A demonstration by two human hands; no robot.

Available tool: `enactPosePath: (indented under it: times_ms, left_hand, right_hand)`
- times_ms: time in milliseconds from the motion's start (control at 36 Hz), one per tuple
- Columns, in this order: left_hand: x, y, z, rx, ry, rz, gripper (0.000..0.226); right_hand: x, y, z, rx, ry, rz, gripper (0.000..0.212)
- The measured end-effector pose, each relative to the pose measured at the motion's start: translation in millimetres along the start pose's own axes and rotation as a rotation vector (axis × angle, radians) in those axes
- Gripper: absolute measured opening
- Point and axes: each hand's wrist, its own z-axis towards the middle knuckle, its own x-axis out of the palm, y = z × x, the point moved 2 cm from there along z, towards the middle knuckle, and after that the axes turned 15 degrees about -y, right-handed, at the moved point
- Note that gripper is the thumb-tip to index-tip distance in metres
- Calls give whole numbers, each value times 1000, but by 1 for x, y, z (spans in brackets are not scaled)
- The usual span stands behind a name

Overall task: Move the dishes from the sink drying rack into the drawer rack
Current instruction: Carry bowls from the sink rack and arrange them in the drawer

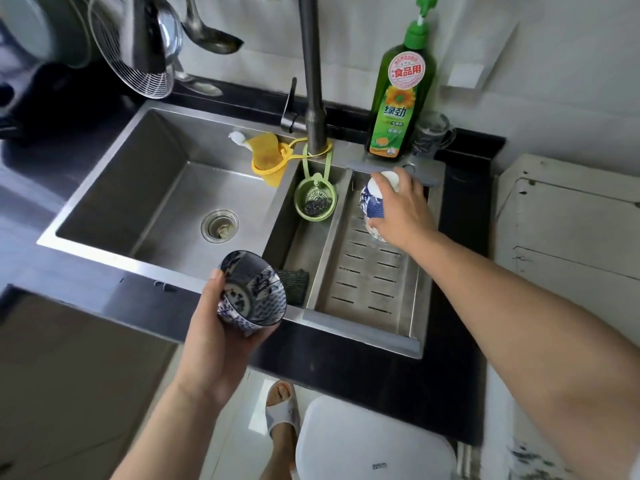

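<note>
A black desk (346,348) runs along a pale wall and carries a stainless steel sink (162,188) with one drain (219,225) in its floor and a dark faucet (313,81) rising behind it. To the right of the basin sits the slotted metal drying rack (367,282), set into the sink's narrower section. The left hand (221,327) is curled around one blue-and-white bowl (251,292), thumb on the near rim, holding it tilted over the front edge of the sink, clear of the rack. The right hand (403,209) reaches to the far end of the rack and grips a second blue-and-white bowl (372,206), which stands on its side or upside down there, fingers wrapped over its white foot; whether it rests on the rack or is lifted cannot be told. So two bowls show, one in each hand. One green bottle (398,105) of dish soap stands behind the rack beside one clear glass cup (431,133). One yellow holder (268,161) and one green strainer (316,199) hang from the faucet's base, and a dark scouring pad (294,285) lies by the rack's near left corner. At upper left hang a wire skimmer (131,53) and a ladle (211,32). On the light floor below, one foot in a slipper (282,410) shows beside a white lid (374,445).
</note>
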Motion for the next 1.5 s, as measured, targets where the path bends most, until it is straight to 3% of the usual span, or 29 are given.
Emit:
enactPosePath:
  times_ms: [83, 139, 194, 250, 333, 472, 722, 861, 1000, 1222, 1389, 1500]
  left_hand:
    - [10, 2, -10, -26, 16, -4, 49]
    - [13, 2, -21, -44, 23, -3, 50]
    - [8, 3, -32, -72, 14, -10, 47]
    - [-3, 4, -44, -81, -15, -23, 42]
    - [-19, 8, -63, -70, -95, -67, 43]
    - [-54, 16, -98, -48, -173, -135, 51]
    - [-170, 13, -174, 29, -317, -403, 58]
    - [-248, 22, -228, 130, -345, -519, 59]
    - [-383, 72, -322, 245, -462, -654, 57]
    - [-569, 170, -491, 277, -887, -1000, 40]
    - [-664, 206, -581, 419, -1010, -1216, 37]
    - [-697, 232, -596, 396, -1084, -1324, 40]
  right_hand:
    - [-38, 9, -35, 92, -178, 286, 88]
    - [-70, 15, -71, 314, -219, 621, 85]
    - [-96, 19, -112, 647, -164, 1081, 81]
    - [-108, 23, -150, 850, -65, 1449, 76]
    - [-103, 23, -191, 981, 38, 1646, 49]
    - [-101, 59, -218, 1071, 317, 1688, 57]
    - [-129, 165, -244, 862, 572, 1545, 48]
    - [-132, 232, -290, 763, 655, 1495, 68]
    - [-132, 332, -406, 669, 885, 1494, 33]
    - [-143, 434, -619, 606, 1231, 1287, 40]
    - [-162, 538, -729, 453, 1379, 1163, 36]
    - [-159, 581, -775, 386, 1401, 1088, 34]
